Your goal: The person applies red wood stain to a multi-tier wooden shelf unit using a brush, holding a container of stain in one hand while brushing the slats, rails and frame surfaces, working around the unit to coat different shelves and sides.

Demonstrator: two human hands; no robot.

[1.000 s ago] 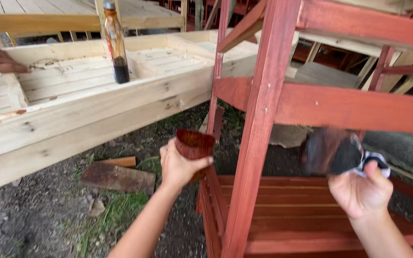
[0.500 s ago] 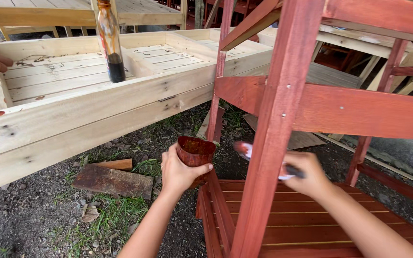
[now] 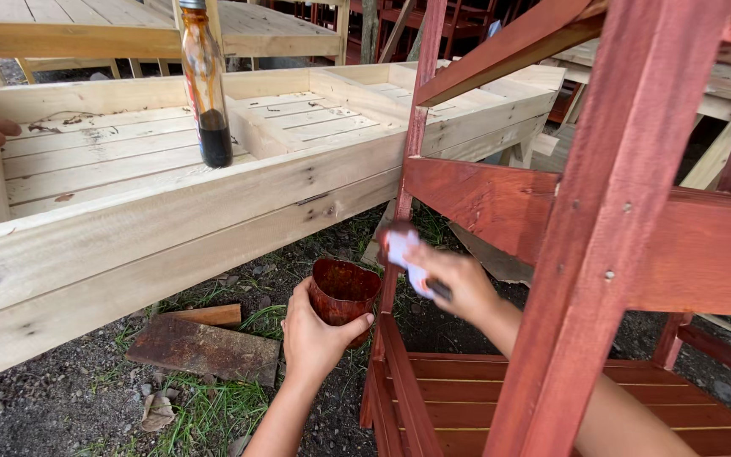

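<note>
Gripping a stained cup (image 3: 344, 292) in left hand (image 3: 315, 338), right hand (image 3: 458, 283) fingers closed round a paintbrush (image 3: 403, 250) beside red frame (image 3: 611, 228)

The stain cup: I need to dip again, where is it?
Low centre of the head view, in the left hand, the stain cup sits beside the red frame's thin post.

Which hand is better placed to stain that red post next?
Right, probably. The right hand holds a white cloth close against the red post, while the left hand is wrapped around the cup and sits lower, off the wood.
</note>
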